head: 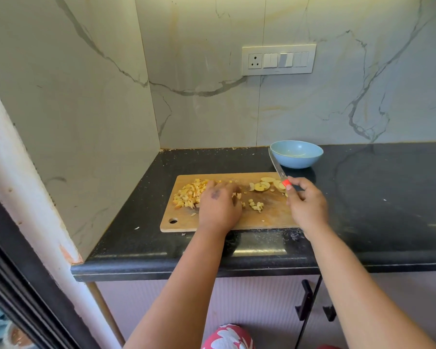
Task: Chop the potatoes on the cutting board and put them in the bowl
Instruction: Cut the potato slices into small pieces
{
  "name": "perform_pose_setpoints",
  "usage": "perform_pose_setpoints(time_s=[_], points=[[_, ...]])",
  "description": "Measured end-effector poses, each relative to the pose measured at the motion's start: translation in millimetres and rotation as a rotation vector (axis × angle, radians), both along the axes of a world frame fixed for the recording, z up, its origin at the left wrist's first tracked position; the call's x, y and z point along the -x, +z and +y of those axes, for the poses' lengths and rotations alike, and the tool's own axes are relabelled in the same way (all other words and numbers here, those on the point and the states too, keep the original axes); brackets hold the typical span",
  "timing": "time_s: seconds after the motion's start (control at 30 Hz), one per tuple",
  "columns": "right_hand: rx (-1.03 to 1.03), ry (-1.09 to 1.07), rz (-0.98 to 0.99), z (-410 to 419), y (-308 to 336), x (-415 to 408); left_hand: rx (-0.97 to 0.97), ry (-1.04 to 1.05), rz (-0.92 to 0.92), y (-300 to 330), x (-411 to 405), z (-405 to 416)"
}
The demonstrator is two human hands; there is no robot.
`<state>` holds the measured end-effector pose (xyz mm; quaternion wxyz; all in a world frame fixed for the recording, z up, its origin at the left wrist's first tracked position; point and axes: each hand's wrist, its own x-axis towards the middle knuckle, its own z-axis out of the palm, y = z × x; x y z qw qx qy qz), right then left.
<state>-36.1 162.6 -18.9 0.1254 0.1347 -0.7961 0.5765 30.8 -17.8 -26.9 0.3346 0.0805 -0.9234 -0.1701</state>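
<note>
A: Start with the big things. What carries it all?

B: A black counter (363,197), set in a corner of marbled wall. On it lies the wooden cutting board (262,217), its hanging hole at the near left corner.

A: And the bowl?

B: The blue bowl (296,154) stands on the counter at about one o'clock from the board, just beyond its far right corner (I can't make out any potato in it).

A: The hands, then.

B: The left hand (219,207) rests palm down on the board's middle, fingers spread loosely against the heap of chopped potatoes (188,193), which sits at ten o'clock from that hand. The right hand (307,205) grips the knife (277,167) by its red handle; the blade points away, toward twelve o'clock, its tip in front of the bowl's left rim.

A: Anything uncut?

B: Round potato slices (262,185) lie at the board's far right, at ten o'clock from the right hand. A few small diced bits (256,205) sit between the two hands.
</note>
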Motion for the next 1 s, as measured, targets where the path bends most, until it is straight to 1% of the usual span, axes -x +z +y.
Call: perform_pose_setpoints(time_s=[0.07,0.1,0.17,0.2,0.27,0.47,0.53,0.6,0.67,0.73,0.87,0.93,1.0], points=[[-0.057,-0.054,0.064,-3,-9,2,0.054,-0.134,0.021,1,-1,5],[-0.076,-0.054,0.087,-4,-11,2,0.099,-0.22,-0.022,2,-2,10],[-0.104,-0.044,0.108,-4,-13,3,0.219,-0.335,-0.229,1,-3,22],[-0.098,-0.034,0.105,-4,-14,5,0.29,-0.336,-0.34,-1,-3,27],[-0.09,-0.015,0.09,-2,-17,9,0.38,-0.258,-0.478,-1,-2,33],[-0.117,0.001,0.081,-1,-18,11,0.521,0.064,-0.599,7,2,16],[-0.113,0.009,0.081,0,-18,12,0.513,0.156,-0.631,12,3,5],[-0.083,0.009,0.076,0,-18,11,0.478,0.195,-0.621,19,1,-5],[-0.01,-0.019,0.08,1,-16,11,0.408,0.184,-0.581,28,-2,-13],[0.103,-0.101,0.081,4,-17,14,0.33,0.17,-0.517,37,-3,-18],[0.299,-0.222,-0.045,11,-15,21,0.195,0.161,-0.343,48,1,-26],[0.393,-0.224,-0.112,14,-14,22,0.098,0.137,-0.308,50,8,-27],[0.417,-0.215,-0.142,15,-14,23,0.019,0.113,-0.316,52,14,-22]])
